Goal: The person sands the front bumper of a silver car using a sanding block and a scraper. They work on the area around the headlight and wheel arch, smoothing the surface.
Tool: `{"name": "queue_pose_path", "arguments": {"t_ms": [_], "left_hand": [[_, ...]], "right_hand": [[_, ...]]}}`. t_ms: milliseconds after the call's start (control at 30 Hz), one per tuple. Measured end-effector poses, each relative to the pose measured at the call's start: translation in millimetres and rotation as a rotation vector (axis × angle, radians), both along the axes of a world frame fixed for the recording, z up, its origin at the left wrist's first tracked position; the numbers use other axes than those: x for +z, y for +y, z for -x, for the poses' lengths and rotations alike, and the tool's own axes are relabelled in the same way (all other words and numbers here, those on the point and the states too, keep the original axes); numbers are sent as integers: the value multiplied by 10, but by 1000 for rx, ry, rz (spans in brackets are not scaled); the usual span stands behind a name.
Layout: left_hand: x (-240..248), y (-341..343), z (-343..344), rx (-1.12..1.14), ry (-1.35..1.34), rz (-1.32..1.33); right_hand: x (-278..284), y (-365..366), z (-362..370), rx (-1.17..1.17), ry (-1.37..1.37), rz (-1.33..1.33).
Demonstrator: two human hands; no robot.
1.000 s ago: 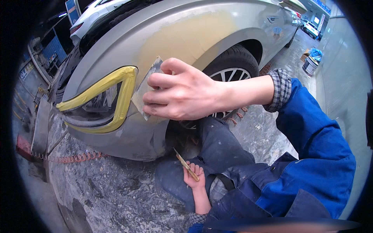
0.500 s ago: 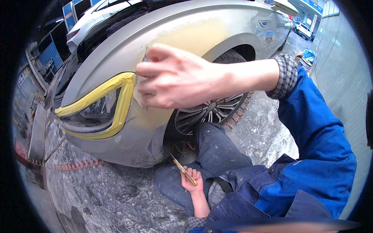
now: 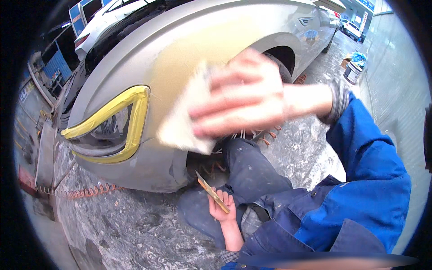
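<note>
My right hand (image 3: pixel 243 96), smeared by motion, grips a pale, flat, roughly rectangular sheet (image 3: pixel 186 117) in front of the car's fender (image 3: pixel 168 72); blur hides what the sheet is made of. Yellowish filler covers a broad patch of the silver fender between headlight and wheel arch. Yellow tape (image 3: pixel 139 121) frames the headlight (image 3: pixel 110 132). Down by my knee, my left hand (image 3: pixel 221 206) is closed round the wooden handle of a putty knife (image 3: pixel 213 192), its thin blade pointing up toward the bumper.
The front wheel sits mostly hidden behind my right hand. An orange coiled hose (image 3: pixel 92 191) runs along the stained floor (image 3: pixel 135 225) under the bumper. A tin (image 3: pixel 352 72) stands by the wall (image 3: pixel 396 90) at right. White cars are parked in the back.
My right hand has come off the fender toward the right and nearer to me, and the pale sheet now shows. My left hand and the putty knife have barely moved.
</note>
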State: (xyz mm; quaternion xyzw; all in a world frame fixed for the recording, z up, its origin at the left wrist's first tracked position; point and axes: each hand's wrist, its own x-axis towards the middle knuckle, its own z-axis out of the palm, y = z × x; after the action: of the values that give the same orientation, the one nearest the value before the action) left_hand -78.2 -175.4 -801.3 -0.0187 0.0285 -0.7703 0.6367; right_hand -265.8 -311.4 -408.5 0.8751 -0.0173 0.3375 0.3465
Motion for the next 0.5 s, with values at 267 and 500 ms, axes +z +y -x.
{"name": "queue_pose_path", "arguments": {"t_ms": [267, 500], "left_hand": [[871, -179, 388, 567, -662, -198], [850, -147, 289, 441, -524, -234]], "right_hand": [[-2109, 902, 48, 147, -836, -1604], [-2458, 852, 628, -45, -479, -1365]]}}
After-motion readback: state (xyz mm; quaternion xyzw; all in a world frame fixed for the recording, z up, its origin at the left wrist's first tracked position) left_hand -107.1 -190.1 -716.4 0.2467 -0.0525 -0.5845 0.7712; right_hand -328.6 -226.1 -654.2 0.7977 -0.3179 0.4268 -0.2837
